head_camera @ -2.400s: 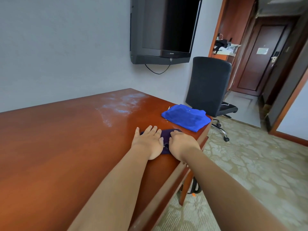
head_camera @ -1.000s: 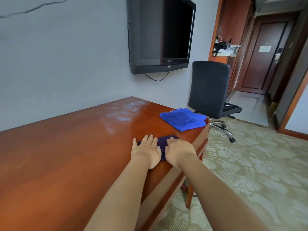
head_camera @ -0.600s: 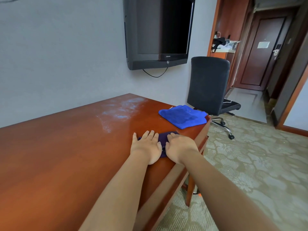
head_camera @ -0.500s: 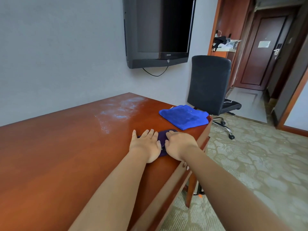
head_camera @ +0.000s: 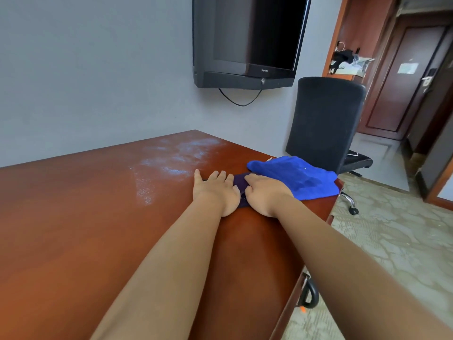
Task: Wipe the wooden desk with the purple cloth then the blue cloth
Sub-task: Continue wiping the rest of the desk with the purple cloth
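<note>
A grey-walled room holds a glossy wooden bench (head_camera: 85, 229) running out from the wall. On it, near the right edge, the purple cloth (head_camera: 239, 183) lies flat, mostly covered by the hands: the left hand (head_camera: 215, 191) and right hand (head_camera: 263, 193) press on it side by side with fingers straight, likely to spread pressure for the wipe. The blue cloth (head_camera: 294, 176) lies bunched just beyond, touching or nearly so, probably kept close for the second pass. A pale dusty smear (head_camera: 176, 158) lies further in. A black chair (head_camera: 323, 123) and wall television (head_camera: 247, 40) stand behind
</note>
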Demonstrator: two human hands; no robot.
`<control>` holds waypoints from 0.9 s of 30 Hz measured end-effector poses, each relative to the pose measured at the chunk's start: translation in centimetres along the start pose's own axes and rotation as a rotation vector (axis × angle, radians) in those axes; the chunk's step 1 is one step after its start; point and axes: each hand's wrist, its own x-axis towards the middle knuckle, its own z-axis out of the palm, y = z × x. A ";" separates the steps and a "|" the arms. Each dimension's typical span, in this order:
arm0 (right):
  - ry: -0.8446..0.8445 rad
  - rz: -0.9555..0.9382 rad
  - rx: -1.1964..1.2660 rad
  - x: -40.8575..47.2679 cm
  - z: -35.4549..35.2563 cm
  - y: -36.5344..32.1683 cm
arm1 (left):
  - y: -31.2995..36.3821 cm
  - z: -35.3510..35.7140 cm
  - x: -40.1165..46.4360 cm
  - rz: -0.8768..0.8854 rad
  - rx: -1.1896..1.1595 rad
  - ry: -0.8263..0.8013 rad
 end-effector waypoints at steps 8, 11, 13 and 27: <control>-0.028 0.022 0.035 1.6 -0.2 0.0 | -0.4 -0.1 1.5 -0.012 -0.055 -0.013; -0.018 0.020 0.047 0.0 -0.1 0.0 | -0.1 -0.1 0.2 -0.011 -0.073 -0.019; -0.019 0.019 0.060 -1.6 -0.2 0.2 | 0.3 -0.2 -1.2 0.002 -0.088 -0.023; -0.065 0.065 0.101 -15.3 -0.5 0.0 | 4.3 -0.3 -13.4 0.093 -0.119 -0.056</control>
